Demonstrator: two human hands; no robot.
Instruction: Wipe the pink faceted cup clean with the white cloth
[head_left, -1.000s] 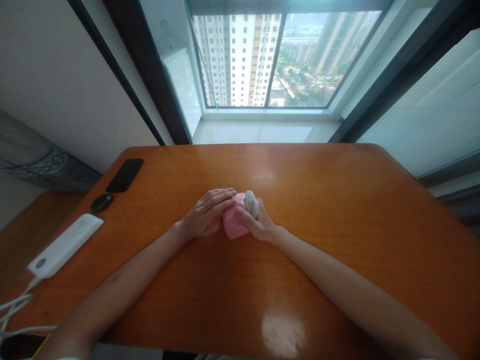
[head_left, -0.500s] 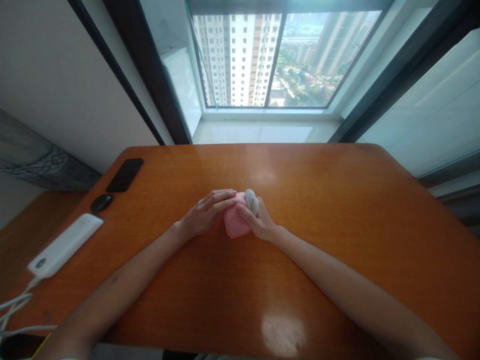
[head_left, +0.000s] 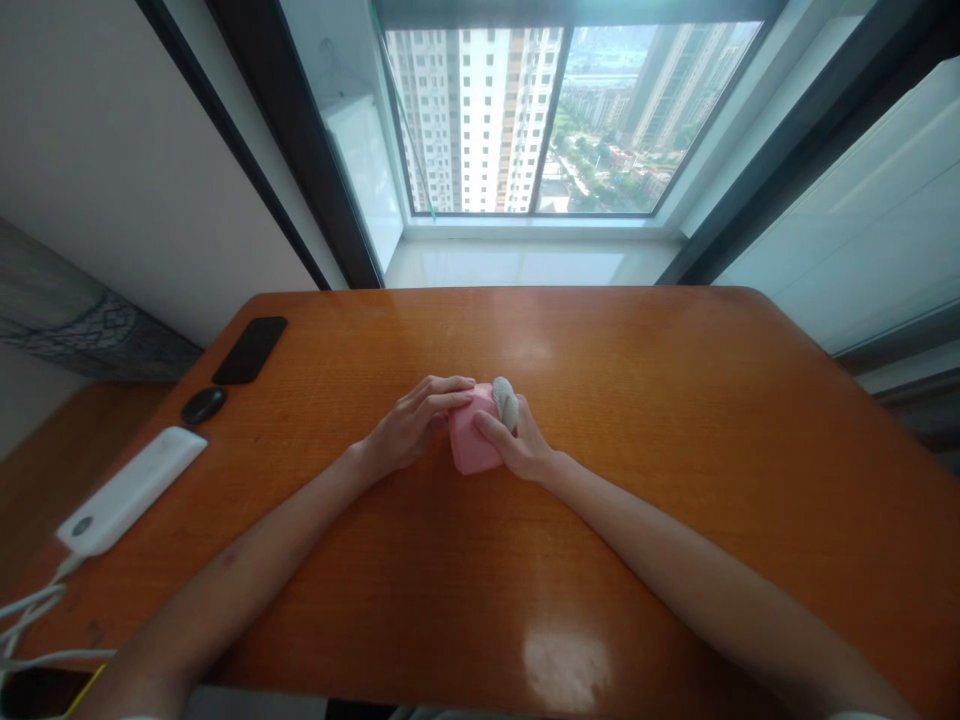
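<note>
A small pink block-like object (head_left: pixel 474 446) with rounded corners is between my hands near the middle of the table. My left hand (head_left: pixel 417 418) grips its left side, the fingers bent over the upper left edge. On the other side, my right hand (head_left: pixel 519 444) is closed around it, its thumb pressed on the pink face. A grey-white soft-looking lump (head_left: pixel 505 402), perhaps bunched cloth, sits at the upper right of the pink object, against my right hand. The right fingers are mostly hidden behind these things.
On the left of the brown wooden table (head_left: pixel 675 420) lie a black phone (head_left: pixel 250 350), a black rounded object (head_left: pixel 203 405) and a white power strip (head_left: pixel 133 490) with white cables (head_left: pixel 34 610). Beyond the far edge is a window (head_left: pixel 540 130).
Almost nothing differs. The pink object has tilted or shifted very slightly, and my left fingers have shifted a little on it.
</note>
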